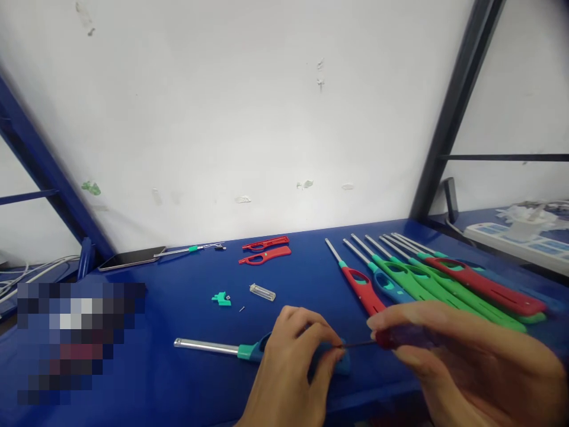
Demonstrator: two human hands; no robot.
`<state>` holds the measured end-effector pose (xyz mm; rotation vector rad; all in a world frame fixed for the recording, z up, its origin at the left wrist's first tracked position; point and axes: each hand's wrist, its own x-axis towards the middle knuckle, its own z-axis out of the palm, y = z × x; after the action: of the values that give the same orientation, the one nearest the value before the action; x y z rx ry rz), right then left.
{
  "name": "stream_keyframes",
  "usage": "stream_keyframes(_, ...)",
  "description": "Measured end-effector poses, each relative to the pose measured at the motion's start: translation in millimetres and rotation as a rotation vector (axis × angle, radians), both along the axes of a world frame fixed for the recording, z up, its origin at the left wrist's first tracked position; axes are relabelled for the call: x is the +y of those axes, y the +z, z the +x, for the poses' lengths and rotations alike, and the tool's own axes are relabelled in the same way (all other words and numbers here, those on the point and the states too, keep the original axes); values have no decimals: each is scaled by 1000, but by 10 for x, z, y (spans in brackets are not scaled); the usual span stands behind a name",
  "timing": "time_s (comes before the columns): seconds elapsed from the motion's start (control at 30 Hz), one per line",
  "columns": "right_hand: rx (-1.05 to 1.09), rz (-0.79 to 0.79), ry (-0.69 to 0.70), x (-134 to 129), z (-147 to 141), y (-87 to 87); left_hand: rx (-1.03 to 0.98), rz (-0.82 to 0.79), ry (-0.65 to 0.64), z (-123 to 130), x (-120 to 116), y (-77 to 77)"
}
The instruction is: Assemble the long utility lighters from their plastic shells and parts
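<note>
Under my left hand (291,367) lies a blue long-necked gas lighter (249,351), its metal tube pointing left. The left fingers are closed on its handle and cover much of it. My right hand (466,362) grips a screwdriver (386,339) by its reddish handle, between thumb and fingers. Its thin shaft runs left to my left fingertips, at the end of the lighter's handle; the tip's exact contact is hidden. Beyond the left hand are a clear fuel tank (262,292), a turquoise trigger piece (221,299) and a tiny metal pin (242,308).
Two red handle halves (265,255) and a loose metal lighter tube (178,251) lie farther back, near a flat dark device (131,258). Several assembled lighters (427,279) are lined up at right. A white power strip (520,243) sits behind the frame post (453,112).
</note>
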<state>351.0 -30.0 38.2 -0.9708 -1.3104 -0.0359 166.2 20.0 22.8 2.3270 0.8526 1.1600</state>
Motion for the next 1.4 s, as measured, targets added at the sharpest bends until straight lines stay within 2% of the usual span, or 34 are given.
stream_keyframes(0.23,-311,39,124,-31,11,-28,65,162,-33,29,43,-136)
stream_keyframes(0.37,-370,144,215,62,-24,14,177,91,-26,42,60,-183)
stream_keyframes(0.47,-430,239,216,128,-33,81,263,96,-14,62,65,-200)
stream_keyframes(0.57,-474,236,206,158,-13,119,268,126,-14,64,67,-213)
stream_keyframes(0.87,-363,137,256,199,-6,80,271,44,-16,21,41,-173)
stream_keyframes(1.07,-270,68,309,219,3,55,194,60,-58,37,66,-218)
stream_keyframes(1.4,-250,47,267,245,30,21,216,-14,-59,36,77,-232)
